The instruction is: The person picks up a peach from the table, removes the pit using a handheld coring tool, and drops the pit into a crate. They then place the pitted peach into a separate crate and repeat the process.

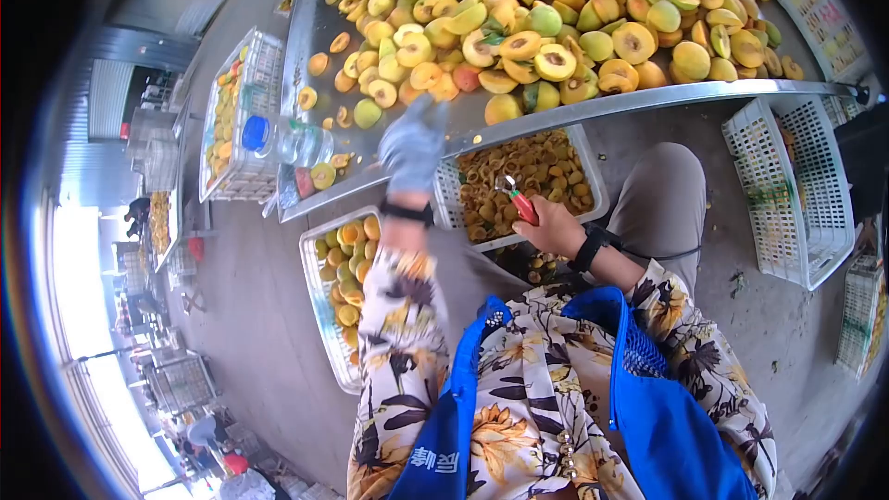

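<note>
My left hand (414,150), in a light grey glove, is at the near edge of the metal table (593,111), close to the heaped yellow peaches (435,46). Motion smears its fingers. Many of the peaches are cut in half, some with the pit cavity showing. My right hand (554,225) is bare and wrapped round a fruit corer (524,206) with a red handle and a shiny metal tip. It is held over a white crate (593,187) of brownish peach pits and scraps (519,171), below the table edge.
By my left leg stands a white crate (319,315) of peach halves. A plastic bottle with a blue cap (256,133) lies at the table's left corner, beside a filled crate (250,111). White crates (787,194) stand on the floor to the right. My knee (657,194) is under the table edge.
</note>
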The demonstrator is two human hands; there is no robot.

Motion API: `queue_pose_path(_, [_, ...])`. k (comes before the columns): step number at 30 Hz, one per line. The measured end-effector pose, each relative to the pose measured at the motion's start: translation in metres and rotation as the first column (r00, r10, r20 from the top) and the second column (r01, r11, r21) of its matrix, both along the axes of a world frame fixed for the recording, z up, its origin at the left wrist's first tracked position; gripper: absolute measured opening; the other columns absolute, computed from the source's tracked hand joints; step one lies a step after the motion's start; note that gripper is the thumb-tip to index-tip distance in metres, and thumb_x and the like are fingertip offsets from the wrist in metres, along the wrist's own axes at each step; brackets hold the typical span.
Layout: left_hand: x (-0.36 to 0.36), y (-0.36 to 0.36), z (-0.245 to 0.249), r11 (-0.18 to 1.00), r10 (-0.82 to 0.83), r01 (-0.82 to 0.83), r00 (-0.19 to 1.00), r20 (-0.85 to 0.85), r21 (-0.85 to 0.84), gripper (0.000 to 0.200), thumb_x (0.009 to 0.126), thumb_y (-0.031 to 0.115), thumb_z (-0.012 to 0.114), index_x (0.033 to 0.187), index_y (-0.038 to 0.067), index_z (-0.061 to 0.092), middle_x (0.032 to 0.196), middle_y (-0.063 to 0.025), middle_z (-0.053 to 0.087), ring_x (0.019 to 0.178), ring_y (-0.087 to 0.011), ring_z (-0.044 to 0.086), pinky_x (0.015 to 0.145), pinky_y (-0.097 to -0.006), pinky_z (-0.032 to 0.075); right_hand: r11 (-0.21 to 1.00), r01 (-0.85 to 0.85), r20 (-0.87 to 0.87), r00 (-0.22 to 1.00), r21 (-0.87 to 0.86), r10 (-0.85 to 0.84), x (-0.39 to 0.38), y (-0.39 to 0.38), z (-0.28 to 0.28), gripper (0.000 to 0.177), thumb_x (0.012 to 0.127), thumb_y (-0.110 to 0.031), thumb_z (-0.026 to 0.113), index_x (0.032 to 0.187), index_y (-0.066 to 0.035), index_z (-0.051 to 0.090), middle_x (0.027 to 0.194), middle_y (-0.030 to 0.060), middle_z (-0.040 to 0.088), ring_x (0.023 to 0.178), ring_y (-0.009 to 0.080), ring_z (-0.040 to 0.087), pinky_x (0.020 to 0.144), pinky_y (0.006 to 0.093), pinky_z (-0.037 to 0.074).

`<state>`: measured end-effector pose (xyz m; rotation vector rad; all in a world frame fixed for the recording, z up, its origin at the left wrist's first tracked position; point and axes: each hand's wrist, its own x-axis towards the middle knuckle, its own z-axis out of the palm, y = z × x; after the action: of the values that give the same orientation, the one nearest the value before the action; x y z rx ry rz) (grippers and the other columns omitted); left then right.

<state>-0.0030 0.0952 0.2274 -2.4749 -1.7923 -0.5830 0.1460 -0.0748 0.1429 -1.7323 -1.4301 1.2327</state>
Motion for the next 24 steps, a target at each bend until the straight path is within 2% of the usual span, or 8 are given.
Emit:
queue_pose_path(5, [0.119, 0.059, -0.018, 0.847, 0.059, -0.12, 0.989, -0.132, -0.517, 0.064, 0.073, 0.039, 0.062, 0.124, 0.005, 0.044, 0.114, -0.0232, 0.054, 0.105, -0.0346, 0.053, 0.09, -0.0394, 0.041, 0.992, 0.099, -0.019, 0.995, 0.072, -0.098, 0.021, -0.021, 0.003, 0.034, 0.074, -0.028, 0.064, 0.08, 0.001, 0.048, 0.071, 0.024, 0.057, 0.071, 0.0412, 0.057, 0.063, 0.0443, 0.044])
queue_pose_path(9, [0.093, 0.098, -0.057, 0.831, 0.055, 0.0, 0.995, 0.083, -0.556, 0.054, 0.071, 0.025, 0.063, 0.117, 0.003, 0.045, 0.095, -0.0203, 0.062, 0.09, -0.0332, 0.06, 0.079, -0.0361, 0.048, 0.978, 0.165, -0.044, 0.986, 0.129, -0.161, 0.03, -0.027, 0.005, 0.032, 0.073, -0.026, 0.065, 0.078, 0.001, 0.048, 0.068, 0.0233, 0.056, 0.068, 0.0406, 0.056, 0.059, 0.0437, 0.043])
queue_pose_path(10, [0.085, 0.093, -0.042, 0.808, 0.095, -0.025, 0.991, 0.089, -0.588, 0.042, 0.072, 0.017, 0.062, 0.11, 0.003, 0.048, 0.085, -0.0162, 0.065, 0.073, -0.0313, 0.064, 0.064, -0.0364, 0.051, 0.978, 0.162, -0.015, 0.987, 0.129, -0.161, 0.031, -0.025, 0.011, 0.03, 0.075, -0.025, 0.063, 0.084, 0.001, 0.049, 0.072, 0.0205, 0.056, 0.068, 0.0356, 0.058, 0.06, 0.0384, 0.044])
queue_pose_path(11, [0.076, 0.082, -0.043, 0.714, 0.401, 0.089, 0.761, 0.509, -0.695, 0.027, 0.075, 0.009, 0.059, 0.101, 0.004, 0.053, 0.079, -0.0128, 0.064, 0.061, -0.0276, 0.063, 0.05, -0.0348, 0.049, 0.978, 0.159, -0.018, 0.987, 0.134, -0.158, 0.032, -0.022, 0.013, 0.03, 0.075, -0.025, 0.063, 0.084, 0.001, 0.049, 0.072, 0.0205, 0.056, 0.068, 0.0356, 0.058, 0.06, 0.0384, 0.044])
queue_pose_path(12, [0.067, 0.076, -0.041, 0.681, 0.456, 0.082, 0.73, 0.509, -0.728, 0.034, 0.076, 0.01, 0.06, 0.108, 0.005, 0.05, 0.076, -0.0109, 0.064, 0.058, -0.0235, 0.062, 0.045, -0.0315, 0.045, 0.956, 0.202, -0.032, 0.979, 0.215, -0.199, 0.032, -0.018, 0.014, 0.029, 0.075, -0.024, 0.063, 0.083, 0.0, 0.05, 0.07, 0.0216, 0.056, 0.067, 0.0378, 0.057, 0.059, 0.0403, 0.044])
queue_pose_path(15, [0.043, 0.081, -0.048, 0.599, 0.455, 0.1, 0.774, 0.44, -0.795, 0.034, 0.078, 0.021, 0.063, 0.107, 0.005, 0.053, 0.073, -0.0082, 0.063, 0.057, -0.019, 0.061, 0.045, -0.0302, 0.045, 0.937, 0.246, -0.077, 0.969, 0.248, -0.234, 0.032, -0.006, 0.029, 0.027, 0.076, -0.023, 0.063, 0.082, 0.0, 0.05, 0.066, 0.0216, 0.056, 0.065, 0.0397, 0.057, 0.058, 0.0411, 0.044])
queue_pose_path(18, [0.068, 0.064, -0.018, 0.806, 0.001, 0.037, 0.998, 0.063, -0.591, 0.054, 0.073, 0.047, 0.059, 0.103, 0.002, 0.06, 0.103, -0.0196, 0.06, 0.099, -0.0327, 0.056, 0.085, -0.0375, 0.044, 0.936, 0.305, -0.153, 0.948, 0.179, -0.28, 0.033, 0.0, 0.052, 0.026, 0.076, -0.022, 0.063, 0.083, -0.001, 0.05, 0.065, 0.0184, 0.056, 0.063, 0.0355, 0.058, 0.057, 0.0377, 0.045])
queue_pose_path(24, [0.118, 0.167, -0.144, 0.754, 0.018, -0.045, 0.999, -0.048, -0.655, 0.039, 0.073, 0.03, 0.059, 0.103, 0.005, 0.062, 0.11, -0.0148, 0.059, 0.103, -0.0275, 0.056, 0.085, -0.0342, 0.045, 0.904, 0.352, -0.163, 0.933, 0.243, -0.32, 0.038, -0.017, 0.026, 0.028, 0.076, -0.021, 0.064, 0.093, -0.001, 0.053, 0.07, 0.0185, 0.057, 0.066, 0.0334, 0.059, 0.06, 0.036, 0.046])
